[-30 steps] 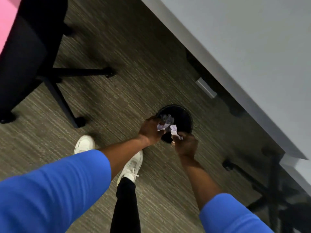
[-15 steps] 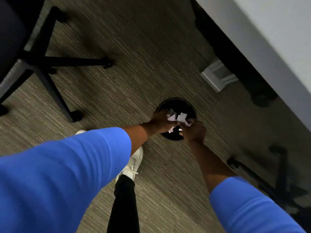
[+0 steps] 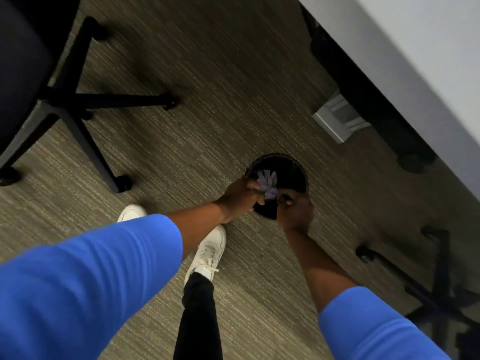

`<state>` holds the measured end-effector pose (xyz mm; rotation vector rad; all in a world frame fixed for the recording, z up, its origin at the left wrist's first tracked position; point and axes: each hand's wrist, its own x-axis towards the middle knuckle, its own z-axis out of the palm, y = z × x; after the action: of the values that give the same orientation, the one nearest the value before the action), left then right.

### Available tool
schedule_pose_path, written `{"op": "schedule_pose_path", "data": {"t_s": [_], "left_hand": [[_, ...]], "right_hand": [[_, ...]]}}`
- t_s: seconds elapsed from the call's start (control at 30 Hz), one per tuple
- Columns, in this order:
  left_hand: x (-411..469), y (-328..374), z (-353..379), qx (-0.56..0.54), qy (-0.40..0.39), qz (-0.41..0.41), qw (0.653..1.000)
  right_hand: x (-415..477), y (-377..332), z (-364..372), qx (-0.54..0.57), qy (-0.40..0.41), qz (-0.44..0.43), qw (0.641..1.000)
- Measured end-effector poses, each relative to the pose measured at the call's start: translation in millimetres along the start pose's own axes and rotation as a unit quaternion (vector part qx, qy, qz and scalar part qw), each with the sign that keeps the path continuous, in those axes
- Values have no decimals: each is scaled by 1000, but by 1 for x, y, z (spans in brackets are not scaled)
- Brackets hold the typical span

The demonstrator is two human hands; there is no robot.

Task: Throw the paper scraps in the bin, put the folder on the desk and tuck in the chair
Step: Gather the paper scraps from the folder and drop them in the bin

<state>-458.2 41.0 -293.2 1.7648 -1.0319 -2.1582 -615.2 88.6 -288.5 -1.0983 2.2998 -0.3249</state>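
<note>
Both hands, left hand (image 3: 240, 197) and right hand (image 3: 294, 207), pinch the paper scraps (image 3: 267, 184) with closed fingers directly above the bin (image 3: 296, 175) mouth, so release drops them straight in

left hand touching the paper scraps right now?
Touching. In the head view the left hand has its fingertips pressed against the paper scraps above the bin, no gap visible.

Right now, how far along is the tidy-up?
Done: nothing yet. In hand: both hands, left hand and right hand, hold paper scraps over the bin. Left: release them; the folder is out of view, and the chair stands clear of the desk.
</note>
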Motion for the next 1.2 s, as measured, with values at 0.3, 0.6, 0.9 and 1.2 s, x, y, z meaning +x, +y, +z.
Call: {"op": "schedule_pose_path", "data": {"t_s": [0.3,0.6,0.9,1.2], "left_hand": [[-39,16,-66,200,221,54,953],[-119,73,-191,68,390,97,913],[-177,131,-350,35,533,202,821],[-177,151,-527,284,554,173,763]], "right_hand": [[-24,-73,8,71,-4,-25,997],[-46,-196,19,109,-87,-67,988],[-54,-352,29,108,-152,-158,970],[-52,-537,56,-45,-190,-379,904]]}}
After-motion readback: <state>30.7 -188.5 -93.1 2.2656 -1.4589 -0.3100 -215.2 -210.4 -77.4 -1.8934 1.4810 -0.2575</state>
